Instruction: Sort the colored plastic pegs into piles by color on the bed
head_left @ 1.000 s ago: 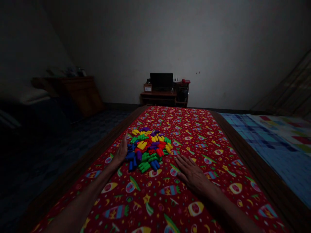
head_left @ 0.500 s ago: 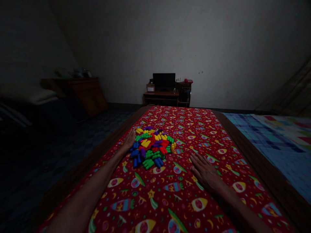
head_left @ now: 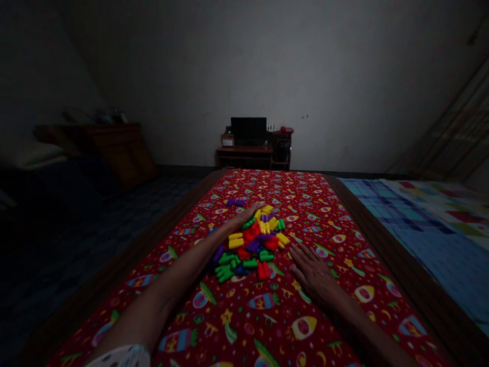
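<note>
Bright plastic toy blocks, several colours, lie heaped on a red patterned cloth [head_left: 263, 331]; among them are a yellow block [head_left: 236, 244], a red block [head_left: 263, 271] and a green block [head_left: 225, 273]. My left hand [head_left: 250, 214] stretches over the left and far side of the heap, fingers extended against the blocks and gripping none. Its forearm hides part of the heap's left edge. Flat on the cloth just right of the heap rests my right hand [head_left: 313, 270], fingers apart, holding nothing. A pair of purple blocks [head_left: 240, 203] sits apart, beyond my left forearm.
The cloth covers a long surface with brown edges [head_left: 362, 229]. To the right lies blue checked bedding [head_left: 378, 214]. A desk with a monitor [head_left: 248, 131] stands against the far wall, and a wooden cabinet [head_left: 118, 153] is at the left.
My left hand has swept right and slightly farther across the heap. The blocks have shifted right and closer together, leaving two purple ones behind. My right hand stays flat on the cloth.
</note>
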{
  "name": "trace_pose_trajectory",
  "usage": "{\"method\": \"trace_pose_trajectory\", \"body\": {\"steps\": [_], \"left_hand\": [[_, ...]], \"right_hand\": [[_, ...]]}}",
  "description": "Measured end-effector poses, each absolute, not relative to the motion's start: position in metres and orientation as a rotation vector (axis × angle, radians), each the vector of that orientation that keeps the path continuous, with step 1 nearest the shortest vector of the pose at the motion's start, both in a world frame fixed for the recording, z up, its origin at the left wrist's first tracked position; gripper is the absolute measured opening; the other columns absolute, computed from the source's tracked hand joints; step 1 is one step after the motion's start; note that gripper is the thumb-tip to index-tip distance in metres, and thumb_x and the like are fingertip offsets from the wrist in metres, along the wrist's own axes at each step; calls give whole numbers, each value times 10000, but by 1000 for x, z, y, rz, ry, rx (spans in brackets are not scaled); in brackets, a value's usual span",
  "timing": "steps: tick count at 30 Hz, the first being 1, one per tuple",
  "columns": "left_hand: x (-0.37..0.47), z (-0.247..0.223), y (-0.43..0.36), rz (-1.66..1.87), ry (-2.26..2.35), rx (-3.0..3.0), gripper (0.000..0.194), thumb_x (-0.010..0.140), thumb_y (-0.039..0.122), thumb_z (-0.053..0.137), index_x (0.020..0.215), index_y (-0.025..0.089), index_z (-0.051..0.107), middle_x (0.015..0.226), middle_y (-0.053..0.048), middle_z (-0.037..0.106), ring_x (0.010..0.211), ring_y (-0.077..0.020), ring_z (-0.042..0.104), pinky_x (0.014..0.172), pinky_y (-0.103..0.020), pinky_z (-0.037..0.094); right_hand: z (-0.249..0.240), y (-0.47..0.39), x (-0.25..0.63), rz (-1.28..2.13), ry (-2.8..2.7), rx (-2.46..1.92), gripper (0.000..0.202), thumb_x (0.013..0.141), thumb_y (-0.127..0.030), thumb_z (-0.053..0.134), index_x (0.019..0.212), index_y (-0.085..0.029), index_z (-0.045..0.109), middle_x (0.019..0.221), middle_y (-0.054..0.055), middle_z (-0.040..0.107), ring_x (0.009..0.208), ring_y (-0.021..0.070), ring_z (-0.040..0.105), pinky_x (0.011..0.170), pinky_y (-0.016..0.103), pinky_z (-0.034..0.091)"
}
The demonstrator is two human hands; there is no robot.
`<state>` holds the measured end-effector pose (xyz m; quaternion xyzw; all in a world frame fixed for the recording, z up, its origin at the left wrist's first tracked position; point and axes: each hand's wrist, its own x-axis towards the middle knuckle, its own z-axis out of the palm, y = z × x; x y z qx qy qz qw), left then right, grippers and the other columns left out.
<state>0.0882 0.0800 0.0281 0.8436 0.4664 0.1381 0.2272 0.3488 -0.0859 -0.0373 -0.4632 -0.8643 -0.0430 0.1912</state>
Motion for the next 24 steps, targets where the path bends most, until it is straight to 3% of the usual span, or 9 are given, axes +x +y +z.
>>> {"method": "trace_pose_trajectory", "body": {"steps": [5,8,11,13,17,21,24], "left_hand": [[131,57,64,456,1034,2217,588,980,349,20,1453,184,329,1346,-60,563,1321,-213,410,1067,-379,351],[111,69,46,597,989,2289,604,967,453,92,1448,181,337,1460,-55,435,1369,-228,339,1127,-389,276],[50,60,14,707,1231,2374,707,923,595,158,1432,147,358,1490,-91,381,1383,-261,307,1160,-426,202],[0,42,-15,694,1461,2368,757,883,663,227,1417,150,386,1481,-111,391,1389,-300,287,1158,-480,180],[-59,-6,-69,579,1624,2269,848,791,692,448,1467,208,282,1479,-130,386,1359,-364,328,1086,-534,314],[-33,-29,-88,634,1518,2362,1176,493,568,805,1478,284,228,1552,-122,206,1386,-434,214,1059,-573,340],[13,-27,-74,729,1364,2368,1213,491,514,836,1484,295,175,1559,-136,114,1389,-425,212,1045,-571,362]], "right_hand": [[-34,-88,347,-124,-2411,-1294,472,967,-396,341,1352,-173,498,1398,80,502,1360,240,349,1128,457,292],[-31,-90,346,-139,-2399,-1300,462,966,-386,349,1336,-161,512,1388,86,512,1354,241,354,1123,453,297],[-30,-91,344,-164,-2384,-1317,444,966,-375,357,1305,-154,540,1363,90,537,1334,238,383,1124,443,289],[-31,-91,343,-178,-2368,-1322,432,966,-370,361,1290,-159,554,1353,85,547,1326,235,394,1128,440,279],[-33,-92,340,-185,-2339,-1335,421,962,-361,376,1302,-177,543,1357,76,544,1322,235,399,1124,438,282],[-32,-92,340,-173,-2327,-1332,399,959,-341,383,1275,-178,563,1336,81,561,1321,237,400,1118,441,291],[-32,-92,340,-160,-2344,-1318,387,959,-329,385,1249,-160,576,1312,89,578,1323,247,395,1115,449,296]]}}
